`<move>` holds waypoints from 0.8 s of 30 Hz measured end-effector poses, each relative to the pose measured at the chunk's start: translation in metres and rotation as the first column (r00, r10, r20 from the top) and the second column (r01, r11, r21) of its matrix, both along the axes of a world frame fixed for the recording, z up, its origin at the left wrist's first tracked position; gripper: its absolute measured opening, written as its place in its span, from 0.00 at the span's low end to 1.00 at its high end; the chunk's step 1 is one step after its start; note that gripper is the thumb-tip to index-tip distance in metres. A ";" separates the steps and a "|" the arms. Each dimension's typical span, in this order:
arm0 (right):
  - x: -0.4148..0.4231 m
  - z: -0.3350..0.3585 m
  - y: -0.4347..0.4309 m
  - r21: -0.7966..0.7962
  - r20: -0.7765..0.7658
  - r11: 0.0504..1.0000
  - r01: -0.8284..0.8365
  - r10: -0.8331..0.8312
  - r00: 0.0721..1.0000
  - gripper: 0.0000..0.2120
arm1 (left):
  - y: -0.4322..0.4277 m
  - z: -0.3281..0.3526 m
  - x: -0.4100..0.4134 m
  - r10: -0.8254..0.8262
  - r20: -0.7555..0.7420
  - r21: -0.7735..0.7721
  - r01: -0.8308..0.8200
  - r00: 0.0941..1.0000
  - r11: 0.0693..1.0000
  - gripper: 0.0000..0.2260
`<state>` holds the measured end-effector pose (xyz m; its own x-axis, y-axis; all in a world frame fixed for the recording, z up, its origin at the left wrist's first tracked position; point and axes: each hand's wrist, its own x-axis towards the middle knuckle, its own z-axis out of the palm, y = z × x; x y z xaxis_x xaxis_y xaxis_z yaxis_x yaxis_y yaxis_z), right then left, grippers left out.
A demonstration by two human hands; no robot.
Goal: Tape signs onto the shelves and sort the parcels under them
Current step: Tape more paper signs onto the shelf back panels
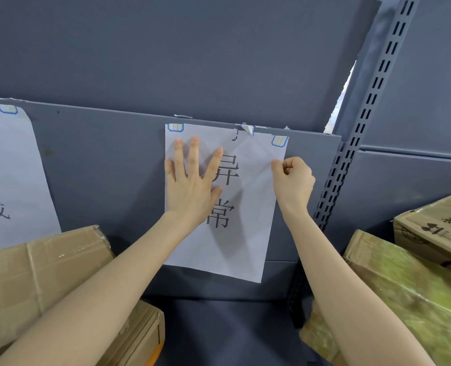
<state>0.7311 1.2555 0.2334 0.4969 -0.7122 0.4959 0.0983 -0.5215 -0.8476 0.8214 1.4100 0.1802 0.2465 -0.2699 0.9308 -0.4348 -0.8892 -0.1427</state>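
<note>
the white sign (241,241) hangs flat on the grey shelf panel (108,159), fixed at its 2 top corners by blue-edged labels (175,127). the left hand (190,186) lies flat on the sign's upper left part, its fingers (193,154) straight and spread, partly covering the printed characters. the right hand (294,178) is curled, thumb and forefinger pinching the sign's right edge just below the top right label. a second sign (7,167) hangs well to the left. cardboard parcels (34,273) sit lower down on both sides.

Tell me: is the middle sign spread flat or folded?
Spread flat. The left hand presses the sign against the shelf; stickers hold its top corners.
</note>
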 end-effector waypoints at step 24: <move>0.007 -0.029 0.014 -0.765 -0.189 0.643 0.035 -0.276 0.943 0.32 | 0.000 -0.004 0.008 -0.021 0.026 -0.009 0.021 0.999 1.000 0.39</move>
<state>0.7384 1.2695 0.2042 0.6083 -0.2405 0.7564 -0.2070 -0.9681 -0.1413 0.8294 1.4100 0.1760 0.2169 -0.2663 0.9391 -0.4499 -0.8811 -0.1459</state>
